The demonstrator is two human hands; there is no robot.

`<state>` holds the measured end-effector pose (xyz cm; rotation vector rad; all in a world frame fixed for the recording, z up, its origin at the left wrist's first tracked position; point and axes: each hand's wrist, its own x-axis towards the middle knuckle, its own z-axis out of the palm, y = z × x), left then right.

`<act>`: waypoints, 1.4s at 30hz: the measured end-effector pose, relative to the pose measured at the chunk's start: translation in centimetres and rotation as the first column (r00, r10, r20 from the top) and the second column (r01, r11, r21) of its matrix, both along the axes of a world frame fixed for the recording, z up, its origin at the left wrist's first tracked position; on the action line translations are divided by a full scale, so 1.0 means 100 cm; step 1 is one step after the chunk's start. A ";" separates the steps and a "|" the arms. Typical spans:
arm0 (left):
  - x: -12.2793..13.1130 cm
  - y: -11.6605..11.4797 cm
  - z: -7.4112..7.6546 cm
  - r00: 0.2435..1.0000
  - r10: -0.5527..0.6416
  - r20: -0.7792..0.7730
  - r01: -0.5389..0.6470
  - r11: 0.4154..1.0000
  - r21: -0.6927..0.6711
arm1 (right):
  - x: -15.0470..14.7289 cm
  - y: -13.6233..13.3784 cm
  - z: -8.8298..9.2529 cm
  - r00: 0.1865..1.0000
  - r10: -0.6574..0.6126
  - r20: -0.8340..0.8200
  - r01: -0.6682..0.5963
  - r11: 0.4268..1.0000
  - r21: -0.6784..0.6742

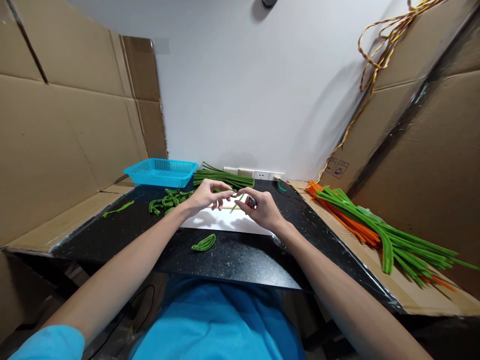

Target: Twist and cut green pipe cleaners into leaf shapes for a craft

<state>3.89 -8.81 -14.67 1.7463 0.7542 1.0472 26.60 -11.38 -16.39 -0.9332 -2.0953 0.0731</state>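
My left hand (210,195) and my right hand (263,209) meet over a white sheet (225,223), fingertips pinched close together. Between them is a thin green pipe cleaner (237,203), largely covered by the fingers. A small dark, shiny thing (252,202) shows at my right fingers; its kind is unclear. Nearer to me on the black table lies a leaf-shaped piece of bent green pipe cleaner (204,243). Left of my left hand is a pile of similar looped green pieces (168,201).
A blue plastic basket (161,172) stands at the back left, beside a bundle of green pipe cleaners (225,177). Green stems (397,235) and orange stems (348,220) lie along the right edge. Cardboard walls (75,100) flank the black table (232,260). A power strip (261,175) sits behind.
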 end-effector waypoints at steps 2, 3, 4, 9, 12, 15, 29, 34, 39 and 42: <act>0.000 0.000 0.000 1.000 -0.002 -0.005 0.002 1.000 0.004 | -0.001 -0.001 0.000 1.000 0.014 -0.020 -0.014 1.000 0.007; 0.000 -0.001 0.000 1.000 -0.004 -0.007 0.004 1.000 0.006 | -0.002 -0.001 0.000 0.999 0.022 -0.030 -0.021 1.000 0.008; 0.000 -0.001 0.000 1.000 -0.005 -0.009 0.005 1.000 0.007 | -0.002 -0.001 0.000 0.999 0.026 -0.042 -0.025 1.000 0.009; 0.000 -0.004 0.003 0.999 0.000 -0.032 0.000 1.000 0.000 | -0.002 0.000 0.000 0.998 0.037 -0.052 -0.035 0.998 0.043; 0.001 -0.005 0.004 0.998 -0.006 -0.059 0.006 1.000 -0.011 | -0.002 -0.002 0.001 0.999 0.051 0.015 -0.052 0.996 0.070; 0.002 -0.005 0.003 0.997 -0.015 -0.078 0.012 0.999 -0.036 | -0.003 -0.005 0.002 0.994 0.055 0.089 -0.062 0.995 0.077; 0.000 -0.003 0.000 0.998 -0.055 0.019 0.057 0.984 -0.167 | -0.009 -0.011 0.004 0.989 0.062 0.133 -0.070 0.996 0.052; 0.000 -0.002 -0.002 0.998 -0.062 -0.008 0.060 0.989 -0.138 | -0.008 -0.011 0.004 0.975 0.067 0.212 -0.083 0.994 0.066; -0.001 0.000 -0.003 0.994 -0.101 -0.032 0.097 0.988 -0.122 | -0.009 -0.012 0.003 0.963 0.112 0.243 -0.127 0.991 0.050; -0.001 -0.001 -0.003 0.992 -0.118 -0.043 0.111 0.985 -0.132 | -0.012 -0.014 0.004 0.972 0.144 0.188 -0.151 0.988 0.025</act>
